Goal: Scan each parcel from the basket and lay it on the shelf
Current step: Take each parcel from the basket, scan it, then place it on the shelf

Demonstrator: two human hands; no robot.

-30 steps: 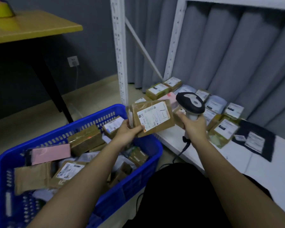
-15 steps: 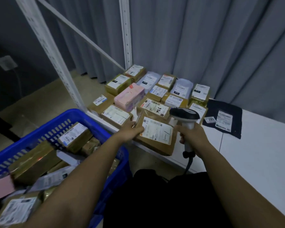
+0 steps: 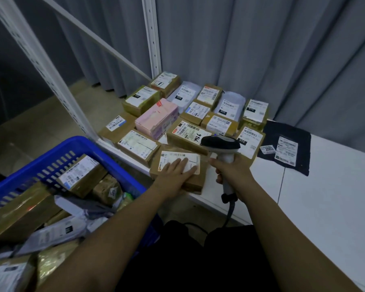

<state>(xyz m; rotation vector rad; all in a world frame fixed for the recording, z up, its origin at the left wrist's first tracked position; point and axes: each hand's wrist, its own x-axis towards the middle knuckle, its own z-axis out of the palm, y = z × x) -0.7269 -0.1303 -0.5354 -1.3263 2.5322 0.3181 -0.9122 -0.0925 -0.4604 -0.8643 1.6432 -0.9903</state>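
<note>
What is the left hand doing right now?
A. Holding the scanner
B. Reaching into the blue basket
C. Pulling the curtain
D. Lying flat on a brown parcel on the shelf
D: the left hand lies with straight fingers on the label of the brown parcel at the front edge of the shelf, while the right hand grips the scanner.

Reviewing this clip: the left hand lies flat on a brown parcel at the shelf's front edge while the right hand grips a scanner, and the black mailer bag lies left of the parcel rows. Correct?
Not quite. The head view shows the black mailer bag to the right of the parcel rows, not the left. The rest holds: the left hand lies flat on the brown parcel at the shelf's front edge, and the right hand grips the scanner.
</note>
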